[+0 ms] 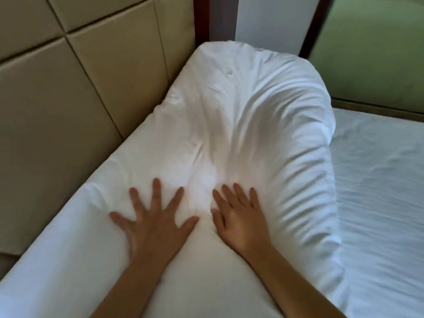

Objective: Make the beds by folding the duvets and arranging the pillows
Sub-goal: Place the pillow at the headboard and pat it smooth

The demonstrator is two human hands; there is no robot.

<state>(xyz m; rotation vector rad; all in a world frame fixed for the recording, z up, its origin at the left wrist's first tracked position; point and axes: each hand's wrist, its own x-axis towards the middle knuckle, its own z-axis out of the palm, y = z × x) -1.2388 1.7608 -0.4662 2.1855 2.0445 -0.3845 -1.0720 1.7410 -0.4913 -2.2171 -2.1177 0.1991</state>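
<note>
both hands (197, 222) flat, fingers spread, seemingly pressing down

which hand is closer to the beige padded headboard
Left. The left hand lies flat on the white pillow, on the side toward the headboard; the right hand lies flat beside it, farther from the headboard.

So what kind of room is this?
Likely a hotel bedroom: a padded beige headboard, puffy white bedding pressed by the left hand and right hand, and a white sheet beside it.
</note>
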